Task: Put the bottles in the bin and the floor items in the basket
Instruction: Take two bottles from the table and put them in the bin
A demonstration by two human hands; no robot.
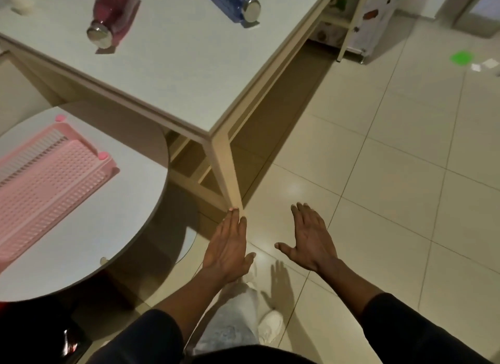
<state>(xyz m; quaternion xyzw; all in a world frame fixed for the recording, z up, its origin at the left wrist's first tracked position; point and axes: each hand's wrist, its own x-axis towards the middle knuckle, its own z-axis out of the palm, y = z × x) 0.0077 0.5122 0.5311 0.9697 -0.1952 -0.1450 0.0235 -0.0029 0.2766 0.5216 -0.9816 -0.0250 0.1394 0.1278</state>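
Two bottles lie on their sides on the white table point(173, 74): a dark red bottle point(109, 10) at the far left and a blue bottle point(234, 1) further right, both with silver caps. A pink basket point(46, 185) sits on the round table point(113, 236) at the left. On the floor at the far right lie a green disc point(461, 57) and small white scraps point(485, 65). My left hand point(230, 247) and my right hand point(311, 239) hover flat over the floor tiles, fingers extended, holding nothing.
The white table's corner leg point(227, 171) stands just beyond my left fingertips. A patterned white cabinet point(370, 19) stands behind the table at the far right. My leg and white shoe point(270, 327) are below the hands on the beige tiles.
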